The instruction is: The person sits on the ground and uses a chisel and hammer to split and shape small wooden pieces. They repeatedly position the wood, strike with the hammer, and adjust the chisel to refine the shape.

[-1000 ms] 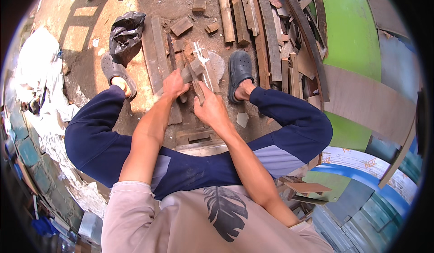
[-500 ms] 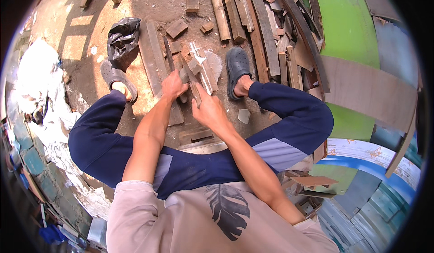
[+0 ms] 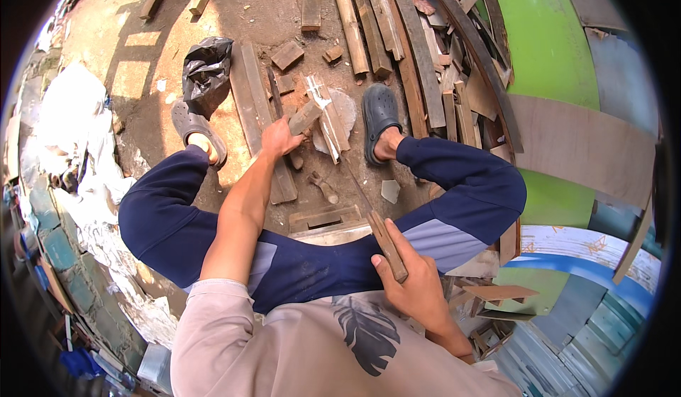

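My left hand [image 3: 279, 139] is closed around a short wooden block [image 3: 305, 118], its far end sticking out to the right over the ground. Its tip lies close to a white-streaked piece of wood [image 3: 328, 117]. My right hand [image 3: 413, 283], low above my right thigh, grips a long-bladed knife [image 3: 388, 246] by its thick wooden handle. The thin blade points up and left, seen nearly edge-on, apart from the block. Left of the block, a long plank [image 3: 250, 92] lies on the ground. A small knobbed wooden piece [image 3: 323, 186] lies between my legs.
Stacked long boards [image 3: 411, 57] and scraps lie at the far right, beside green panels [image 3: 550, 42]. A black plastic bag [image 3: 206, 67] sits beyond my left foot. White sheeting [image 3: 74, 124] covers the left side. A low wooden piece [image 3: 326, 220] stands nearest my lap.
My right hand has drawn the knife back toward my body and to the right, away from the block. My left hand still holds the block. The view has shifted slightly.
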`<state>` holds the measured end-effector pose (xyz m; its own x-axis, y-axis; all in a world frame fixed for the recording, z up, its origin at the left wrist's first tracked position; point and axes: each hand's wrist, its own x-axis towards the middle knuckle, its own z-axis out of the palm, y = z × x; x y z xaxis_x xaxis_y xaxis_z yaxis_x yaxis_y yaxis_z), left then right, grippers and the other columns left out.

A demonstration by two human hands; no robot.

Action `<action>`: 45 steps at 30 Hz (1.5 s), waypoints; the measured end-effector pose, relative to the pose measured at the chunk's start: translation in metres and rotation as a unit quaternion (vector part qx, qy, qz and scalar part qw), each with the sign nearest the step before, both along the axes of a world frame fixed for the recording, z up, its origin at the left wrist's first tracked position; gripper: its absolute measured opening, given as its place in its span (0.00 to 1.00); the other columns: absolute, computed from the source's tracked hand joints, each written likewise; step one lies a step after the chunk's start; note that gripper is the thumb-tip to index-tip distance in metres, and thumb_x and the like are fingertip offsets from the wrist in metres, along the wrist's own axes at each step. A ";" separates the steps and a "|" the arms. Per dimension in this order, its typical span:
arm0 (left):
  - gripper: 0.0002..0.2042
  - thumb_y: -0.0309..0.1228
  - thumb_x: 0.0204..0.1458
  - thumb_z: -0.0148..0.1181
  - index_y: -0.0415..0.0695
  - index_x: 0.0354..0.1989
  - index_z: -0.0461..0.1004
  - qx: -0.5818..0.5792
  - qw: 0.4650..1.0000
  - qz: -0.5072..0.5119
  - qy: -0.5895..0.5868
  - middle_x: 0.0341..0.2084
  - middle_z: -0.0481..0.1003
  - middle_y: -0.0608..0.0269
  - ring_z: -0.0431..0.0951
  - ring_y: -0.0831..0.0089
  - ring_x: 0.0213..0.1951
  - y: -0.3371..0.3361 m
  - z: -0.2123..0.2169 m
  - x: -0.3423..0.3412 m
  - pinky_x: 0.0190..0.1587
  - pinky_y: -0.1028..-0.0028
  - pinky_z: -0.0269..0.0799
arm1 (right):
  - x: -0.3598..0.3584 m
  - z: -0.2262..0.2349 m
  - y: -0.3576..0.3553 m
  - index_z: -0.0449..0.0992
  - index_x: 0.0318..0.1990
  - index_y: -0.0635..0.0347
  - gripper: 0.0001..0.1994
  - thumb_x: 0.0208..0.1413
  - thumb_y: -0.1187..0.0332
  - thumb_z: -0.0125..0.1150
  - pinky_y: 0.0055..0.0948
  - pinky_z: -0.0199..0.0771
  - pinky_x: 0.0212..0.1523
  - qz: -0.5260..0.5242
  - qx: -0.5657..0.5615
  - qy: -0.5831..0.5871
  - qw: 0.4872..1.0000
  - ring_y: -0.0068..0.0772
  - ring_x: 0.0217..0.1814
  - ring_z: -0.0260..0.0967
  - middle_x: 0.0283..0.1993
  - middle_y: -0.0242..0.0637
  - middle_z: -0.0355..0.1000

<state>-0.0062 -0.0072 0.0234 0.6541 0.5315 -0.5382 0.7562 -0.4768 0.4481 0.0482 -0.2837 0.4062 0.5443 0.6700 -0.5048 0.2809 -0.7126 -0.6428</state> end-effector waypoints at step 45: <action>0.34 0.60 0.66 0.36 0.37 0.49 0.72 -0.474 0.784 0.095 -0.390 0.33 0.74 0.61 0.72 0.73 0.33 -0.158 0.281 0.178 0.38 0.69 0.71 | 0.106 -0.068 -0.037 0.76 0.56 0.64 0.43 0.45 0.33 0.68 0.41 0.75 0.50 -0.236 0.184 -0.193 0.934 0.53 0.50 0.78 0.46 0.56 0.78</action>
